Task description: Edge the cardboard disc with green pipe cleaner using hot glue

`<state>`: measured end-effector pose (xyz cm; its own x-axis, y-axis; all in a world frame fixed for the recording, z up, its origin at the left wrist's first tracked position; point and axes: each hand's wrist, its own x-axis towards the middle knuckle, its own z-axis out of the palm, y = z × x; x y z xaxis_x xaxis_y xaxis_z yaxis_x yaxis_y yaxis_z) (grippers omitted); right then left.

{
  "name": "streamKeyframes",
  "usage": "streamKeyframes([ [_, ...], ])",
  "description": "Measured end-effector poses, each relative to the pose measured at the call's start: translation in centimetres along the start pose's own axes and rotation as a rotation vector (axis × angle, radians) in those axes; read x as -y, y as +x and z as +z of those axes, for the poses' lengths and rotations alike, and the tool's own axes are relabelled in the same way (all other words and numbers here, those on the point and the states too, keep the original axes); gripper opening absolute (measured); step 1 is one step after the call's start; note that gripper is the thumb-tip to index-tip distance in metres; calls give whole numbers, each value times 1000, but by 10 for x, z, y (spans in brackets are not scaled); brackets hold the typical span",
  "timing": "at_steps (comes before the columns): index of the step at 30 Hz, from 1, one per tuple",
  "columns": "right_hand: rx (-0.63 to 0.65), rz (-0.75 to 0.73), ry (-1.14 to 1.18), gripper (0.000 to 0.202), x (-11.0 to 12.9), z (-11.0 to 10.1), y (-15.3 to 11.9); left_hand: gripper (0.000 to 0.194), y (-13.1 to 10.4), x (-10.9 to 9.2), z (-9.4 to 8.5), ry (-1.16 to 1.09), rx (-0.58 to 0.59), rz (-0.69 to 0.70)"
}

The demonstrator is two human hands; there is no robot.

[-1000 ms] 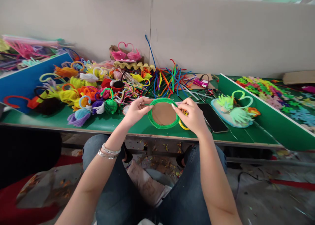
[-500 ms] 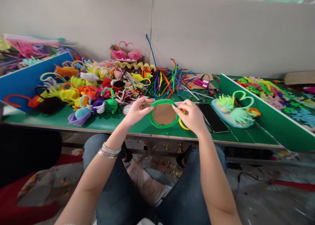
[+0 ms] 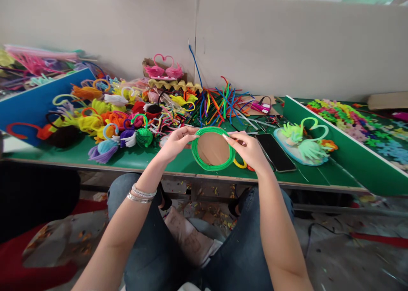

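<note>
A round cardboard disc [image 3: 213, 148] faces me, its border covered by a green pipe-cleaner ring [image 3: 214, 168]. My left hand [image 3: 178, 142] pinches the upper left of the rim between thumb and fingers. At the upper right, my right hand [image 3: 245, 148] grips the same rim, its thumb lying on the green edge. The disc is held up in front of the table's near edge. Partly hidden behind my right hand lie scissors with a yellow handle [image 3: 239, 163]. Just right of that hand is a black phone [image 3: 276, 153].
Several pipe-cleaner swans [image 3: 105, 146] crowd the left of the green table. Loose pipe cleaners [image 3: 223, 104] pile up at the back. A pale green swan pair [image 3: 309, 144] stands by the right divider [image 3: 331, 151]. Pink swans [image 3: 164, 71] sit at the rear near an egg carton [image 3: 175, 85].
The disc has tilted to face me more, so its cardboard middle looks taller and its lower edge sits lower. Both hands keep their hold on the rim.
</note>
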<state>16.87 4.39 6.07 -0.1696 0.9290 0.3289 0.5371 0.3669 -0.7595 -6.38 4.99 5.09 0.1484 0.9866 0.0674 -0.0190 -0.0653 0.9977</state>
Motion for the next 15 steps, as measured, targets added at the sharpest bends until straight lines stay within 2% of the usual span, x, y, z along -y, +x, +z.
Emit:
streamKeyframes([
  [6, 0, 73, 31, 41, -2, -2, 2, 42, 1, 0, -7, -37, 62, 7],
  [10, 16, 81, 62, 40, 1, -3, 2, 45, 3, 1, -6, 75, 6, 42],
  [15, 39, 69, 120, 38, 0, 0, 3, 44, 4, 9, -2, 369, -103, 219],
])
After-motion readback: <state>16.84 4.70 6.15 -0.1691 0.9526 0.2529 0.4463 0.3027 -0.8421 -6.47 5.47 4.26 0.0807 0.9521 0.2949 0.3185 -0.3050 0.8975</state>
